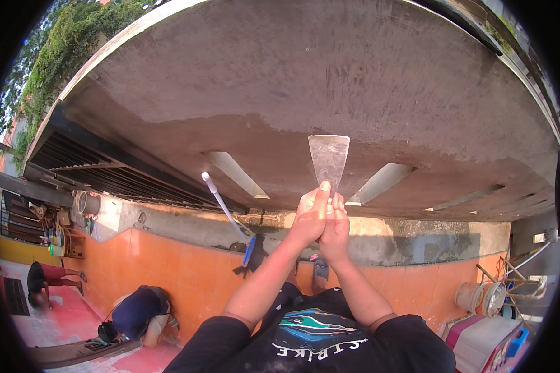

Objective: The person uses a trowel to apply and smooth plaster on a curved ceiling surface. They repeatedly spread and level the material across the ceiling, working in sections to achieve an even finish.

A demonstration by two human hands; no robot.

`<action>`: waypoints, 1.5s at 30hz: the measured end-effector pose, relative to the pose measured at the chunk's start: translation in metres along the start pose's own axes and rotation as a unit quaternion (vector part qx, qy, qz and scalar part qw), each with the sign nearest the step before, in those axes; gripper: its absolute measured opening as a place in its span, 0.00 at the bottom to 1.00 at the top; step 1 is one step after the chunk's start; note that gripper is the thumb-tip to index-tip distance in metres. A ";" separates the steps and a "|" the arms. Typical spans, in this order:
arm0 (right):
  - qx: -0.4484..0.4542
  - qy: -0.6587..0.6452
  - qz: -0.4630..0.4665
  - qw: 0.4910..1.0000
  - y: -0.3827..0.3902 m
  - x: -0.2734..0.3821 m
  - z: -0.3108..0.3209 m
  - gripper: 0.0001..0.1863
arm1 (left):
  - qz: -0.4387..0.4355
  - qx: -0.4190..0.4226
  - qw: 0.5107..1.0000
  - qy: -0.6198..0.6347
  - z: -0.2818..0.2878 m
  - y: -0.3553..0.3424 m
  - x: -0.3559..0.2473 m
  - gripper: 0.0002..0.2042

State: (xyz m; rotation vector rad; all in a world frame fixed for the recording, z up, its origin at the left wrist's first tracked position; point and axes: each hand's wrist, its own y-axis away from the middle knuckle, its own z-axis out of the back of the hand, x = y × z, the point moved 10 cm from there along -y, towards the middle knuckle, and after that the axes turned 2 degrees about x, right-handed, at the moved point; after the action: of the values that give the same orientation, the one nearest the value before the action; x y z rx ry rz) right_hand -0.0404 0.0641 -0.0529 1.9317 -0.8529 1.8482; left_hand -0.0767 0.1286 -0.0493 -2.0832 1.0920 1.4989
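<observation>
Held up in front of the wall is a scraper (330, 155) with a wide, flat metal blade that flares toward its far edge. My left hand (309, 216) is closed round its handle, the thumb pressed near the base of the blade. Against it, my right hand (336, 231) is closed round the same handle, which the fingers hide. The blade points away from me at the grey plastered wall (280, 81); whether it touches the surface I cannot tell. Darker, damp-looking plaster covers the wall's lower part.
A broom (227, 208) with a white handle and blue head leans to my left. Slots (379, 183) pierce the wall low down. Two people, one crouching (140, 314), are at the left on the orange and pink floor. Buckets (493, 298) and a cooler box (482, 342) stand right.
</observation>
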 end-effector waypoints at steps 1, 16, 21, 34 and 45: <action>-0.005 -0.009 -0.004 1.000 0.001 -0.007 0.000 0.14 | -0.010 0.005 1.000 0.003 0.003 -0.003 0.004 0.25; -0.053 0.039 0.052 0.996 -0.013 -0.020 -0.006 0.12 | 0.000 0.042 0.999 -0.027 0.018 -0.025 0.012 0.24; -0.042 0.084 0.040 0.995 -0.016 -0.018 -0.001 0.11 | -0.005 0.056 0.997 0.043 0.012 -0.029 0.020 0.25; -0.031 0.034 0.016 0.999 -0.018 -0.021 0.007 0.14 | -0.026 0.002 0.998 0.058 0.008 -0.029 0.014 0.27; -0.058 -0.048 -0.071 0.995 -0.004 -0.051 -0.027 0.16 | 0.022 0.033 0.999 -0.002 0.035 -0.019 0.011 0.26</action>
State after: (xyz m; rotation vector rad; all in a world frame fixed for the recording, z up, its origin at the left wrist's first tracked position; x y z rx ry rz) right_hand -0.0574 0.0938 -0.0998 1.9670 -0.8095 1.6017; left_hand -0.0839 0.1600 -0.0751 -2.0238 1.1780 1.4665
